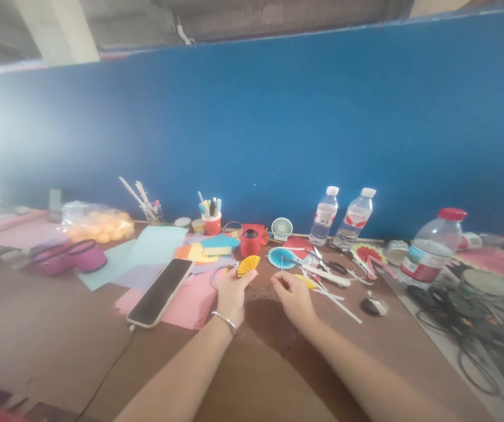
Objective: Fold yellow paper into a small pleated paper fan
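My left hand (232,296), with a silver bangle at the wrist, is closed on a small yellow pleated paper fan (248,265) held above the table. To its right, my right hand (293,297) has its thumb and fingertips pinched together. Whatever lies between those fingertips, if anything, is too small to make out. Just beyond the right hand sits a blue pleated paper rosette (282,257). Behind the fan stands a red cup-like object (251,241). White paper strips (340,303) lie to the right of the right hand.
A phone (161,293) rests on pink paper (194,299) at left, its cable trailing forward. Two water bottles (323,215) stand at the back; a larger red-capped bottle (432,249) is at right, beside dark cables (458,322). A pen cup (212,224) stands by the blue partition (252,129).
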The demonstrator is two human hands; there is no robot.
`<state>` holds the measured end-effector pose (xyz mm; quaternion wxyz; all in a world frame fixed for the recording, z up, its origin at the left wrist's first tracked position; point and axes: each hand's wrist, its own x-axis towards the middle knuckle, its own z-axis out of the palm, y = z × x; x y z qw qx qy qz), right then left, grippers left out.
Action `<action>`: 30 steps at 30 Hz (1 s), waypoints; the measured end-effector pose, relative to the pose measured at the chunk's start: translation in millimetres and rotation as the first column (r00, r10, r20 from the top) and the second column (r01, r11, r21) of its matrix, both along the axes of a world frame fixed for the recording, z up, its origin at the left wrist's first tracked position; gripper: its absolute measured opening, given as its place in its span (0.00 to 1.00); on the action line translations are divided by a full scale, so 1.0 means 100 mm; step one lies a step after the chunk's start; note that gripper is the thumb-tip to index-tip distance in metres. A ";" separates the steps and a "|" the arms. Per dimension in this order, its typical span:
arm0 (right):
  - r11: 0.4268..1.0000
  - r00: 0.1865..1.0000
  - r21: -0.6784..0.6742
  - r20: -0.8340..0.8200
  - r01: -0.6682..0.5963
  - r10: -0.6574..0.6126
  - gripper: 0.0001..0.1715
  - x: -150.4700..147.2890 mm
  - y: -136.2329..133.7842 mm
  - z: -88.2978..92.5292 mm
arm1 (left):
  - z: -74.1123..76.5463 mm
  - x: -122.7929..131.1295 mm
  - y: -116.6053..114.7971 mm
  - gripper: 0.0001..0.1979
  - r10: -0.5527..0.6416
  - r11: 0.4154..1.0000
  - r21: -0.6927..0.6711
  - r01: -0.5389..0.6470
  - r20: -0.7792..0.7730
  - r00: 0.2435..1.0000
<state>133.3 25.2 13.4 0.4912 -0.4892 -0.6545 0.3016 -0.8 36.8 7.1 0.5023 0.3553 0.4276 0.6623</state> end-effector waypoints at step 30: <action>0.840 0.943 0.539 0.307 -0.065 -0.124 0.07 0.00 0.06 -0.20 | 0.04 0.20 -0.16 0.10 -0.114 0.987 -0.080 0.142 0.285 0.952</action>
